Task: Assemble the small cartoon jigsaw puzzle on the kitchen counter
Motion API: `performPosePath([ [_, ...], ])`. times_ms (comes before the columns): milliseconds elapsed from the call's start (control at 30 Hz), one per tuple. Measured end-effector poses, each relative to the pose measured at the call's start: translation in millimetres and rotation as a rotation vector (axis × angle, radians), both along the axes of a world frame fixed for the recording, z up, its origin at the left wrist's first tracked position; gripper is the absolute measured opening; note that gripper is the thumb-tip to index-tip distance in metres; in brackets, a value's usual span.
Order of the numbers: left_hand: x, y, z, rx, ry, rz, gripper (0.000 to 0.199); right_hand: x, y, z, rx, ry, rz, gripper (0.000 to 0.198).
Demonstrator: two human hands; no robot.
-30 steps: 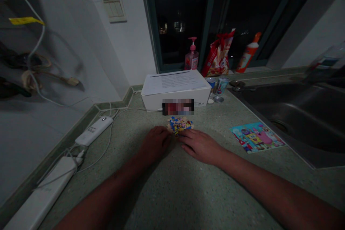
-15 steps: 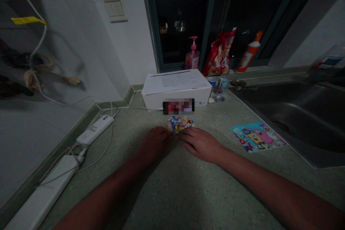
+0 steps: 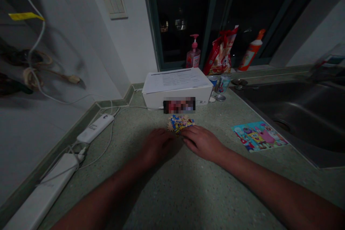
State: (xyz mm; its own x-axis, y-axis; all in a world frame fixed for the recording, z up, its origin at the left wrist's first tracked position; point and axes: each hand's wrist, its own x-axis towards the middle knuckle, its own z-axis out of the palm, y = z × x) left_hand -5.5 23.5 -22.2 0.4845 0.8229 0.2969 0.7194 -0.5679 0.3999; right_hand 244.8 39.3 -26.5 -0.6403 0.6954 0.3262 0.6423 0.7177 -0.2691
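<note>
Blue, yellow and tan puzzle pieces (image 3: 179, 121): heaped on worktop (image 3: 172, 190), before white box (image 3: 154, 101). Left hand (image 3: 157, 144): half-curled, blurred, beside the pieces; hold cannot be told. Right hand (image 3: 204, 142): loosely bent, fingertips at the pieces' near edge; any hold hidden. Picture card (image 3: 259, 136): near sink (image 3: 304, 111).

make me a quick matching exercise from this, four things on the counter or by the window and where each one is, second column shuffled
Things:
1. puzzle pieces
2. picture card
3. pump bottle
4. printed paper

Places:
A. behind the white box, by the window
B. at the right hand's fingertips
C. on top of the white box
D. flat beside the sink

Pairs: 1-B, 2-D, 3-A, 4-C
</note>
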Motion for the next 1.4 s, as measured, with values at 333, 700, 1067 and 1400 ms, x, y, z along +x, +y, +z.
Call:
performPosePath([
  [333,5.1,-1.4,-11.7,-0.030,-0.266,-0.285,0.009,1.1,1.1,0.8,0.007,-0.007,-0.010,0.027],
  [700,-1.8,0.6,-7.8,-0.025,-0.079,-0.122,0.009,4.1,-0.5,4.3,0.020,0.009,0.054,0.022],
  [1067,25.4,-16.1,-7.7,-0.003,-0.042,-0.154,0.020,9.1,12.5,-7.1,0.066,0.090,-0.164,0.025],
  [1400,23.3,-15.7,-2.8,-0.014,-0.067,-0.208,0.013,8.7,15.3,-6.7,0.051,0.086,-0.150,0.024],
])
